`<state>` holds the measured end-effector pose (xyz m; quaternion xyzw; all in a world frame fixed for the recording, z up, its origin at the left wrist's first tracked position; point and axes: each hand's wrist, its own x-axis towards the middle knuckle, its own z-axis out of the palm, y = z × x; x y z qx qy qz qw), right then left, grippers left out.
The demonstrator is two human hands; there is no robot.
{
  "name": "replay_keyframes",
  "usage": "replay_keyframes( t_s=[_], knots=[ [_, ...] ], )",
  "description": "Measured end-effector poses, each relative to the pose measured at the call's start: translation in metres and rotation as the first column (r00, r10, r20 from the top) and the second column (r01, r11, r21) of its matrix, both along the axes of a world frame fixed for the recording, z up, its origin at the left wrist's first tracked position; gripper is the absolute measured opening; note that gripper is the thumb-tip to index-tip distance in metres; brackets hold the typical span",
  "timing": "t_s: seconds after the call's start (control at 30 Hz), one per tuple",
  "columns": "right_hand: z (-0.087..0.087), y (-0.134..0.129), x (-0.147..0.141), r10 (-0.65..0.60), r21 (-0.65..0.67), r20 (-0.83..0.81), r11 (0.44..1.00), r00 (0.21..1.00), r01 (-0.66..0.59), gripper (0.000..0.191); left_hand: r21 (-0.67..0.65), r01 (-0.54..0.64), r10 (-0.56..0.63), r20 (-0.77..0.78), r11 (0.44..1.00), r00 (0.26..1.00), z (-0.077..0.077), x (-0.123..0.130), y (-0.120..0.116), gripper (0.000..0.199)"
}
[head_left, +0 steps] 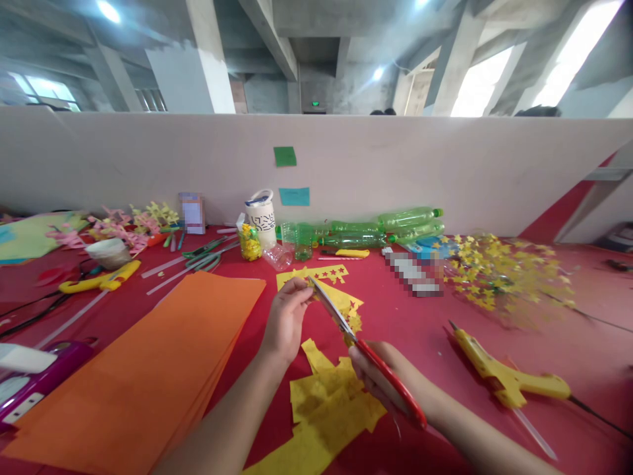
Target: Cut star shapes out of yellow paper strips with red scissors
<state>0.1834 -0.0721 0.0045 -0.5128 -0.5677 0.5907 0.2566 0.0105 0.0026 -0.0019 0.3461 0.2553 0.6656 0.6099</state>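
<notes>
My right hand (383, 373) grips a pair of red-handled scissors (376, 363), the blades pointing up and to the left. At the blade tips, my left hand (289, 313) pinches a small piece of yellow felt, mostly hidden by the fingers. Below the hands lie several yellow felt scraps (326, 402), overlapping on the red table (420, 409). Beyond the blades is a yellow felt strip (324, 272) with star-shaped holes. Small cut yellow stars (354, 321) are heaped just under the scissors.
Orange sheets (148, 369) lie at left, near a yellow glue gun (103, 280). Another glue gun (509, 373) rests at right, below a yellow star spray (499, 270). Green plastic bottles (359, 239), a yellow cutter (352, 253) and a white cup (261, 221) stand or lie toward the partition (376, 158).
</notes>
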Motion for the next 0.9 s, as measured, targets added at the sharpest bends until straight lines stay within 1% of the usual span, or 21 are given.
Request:
replay_keyframes(
  t_s=[0.1, 0.4, 0.5, 0.57, 0.63, 0.7, 0.73, 0.8, 0.83, 0.9],
  knots=[
    [-0.001, 0.0, 0.0, 0.004, 0.017, -0.001, 1.0, 1.0, -0.004, 0.04, -0.01, 0.006, -0.006, 0.003, 1.0, 1.0, 0.0, 0.0, 0.0, 0.006],
    [-0.003, -0.001, -0.002, -0.04, -0.018, 0.043, 0.999, 0.998, 0.041, 0.041, -0.03, 0.019, -0.018, 0.022, 0.999, 1.0, 0.001, 0.0, 0.0, 0.006],
    [-0.002, -0.001, -0.003, -0.066, 0.035, 0.013, 0.997, 0.998, 0.065, 0.041, -0.051, 0.018, -0.016, 0.031, 0.999, 0.999, 0.001, -0.002, 0.0, 0.007],
    [-0.001, 0.001, -0.001, -0.124, 0.093, -0.014, 0.988, 0.992, 0.124, 0.041, -0.085, 0.036, -0.03, 0.061, 0.996, 0.998, 0.001, -0.005, 0.0, 0.009],
    [0.002, 0.005, 0.004, -0.206, 0.177, -0.051, 0.961, 0.977, 0.212, 0.039, -0.126, 0.117, -0.104, 0.102, 0.985, 0.989, 0.002, -0.006, -0.001, 0.009],
    [0.003, 0.011, 0.012, -0.288, 0.268, -0.088, 0.915, 0.954, 0.301, 0.038, -0.146, 0.252, -0.237, 0.111, 0.957, 0.965, 0.004, -0.006, -0.004, 0.007],
    [0.003, 0.015, 0.015, -0.334, 0.302, -0.094, 0.888, 0.938, 0.347, 0.036, -0.149, 0.316, -0.305, 0.097, 0.937, 0.947, 0.005, -0.004, -0.006, 0.007],
    [0.001, 0.02, 0.021, -0.393, 0.33, -0.106, 0.853, 0.914, 0.405, 0.031, -0.148, 0.411, -0.41, 0.041, 0.899, 0.911, 0.006, 0.001, -0.011, 0.008],
    [0.0, 0.023, 0.023, -0.391, 0.337, -0.128, 0.847, 0.911, 0.411, 0.032, -0.149, 0.439, -0.442, 0.01, 0.886, 0.897, 0.005, 0.004, -0.014, 0.009],
    [-0.003, 0.025, 0.023, -0.318, 0.297, -0.161, 0.887, 0.934, 0.353, 0.029, -0.157, 0.459, -0.469, -0.036, 0.875, 0.882, 0.003, 0.009, -0.017, 0.009]
  ],
)
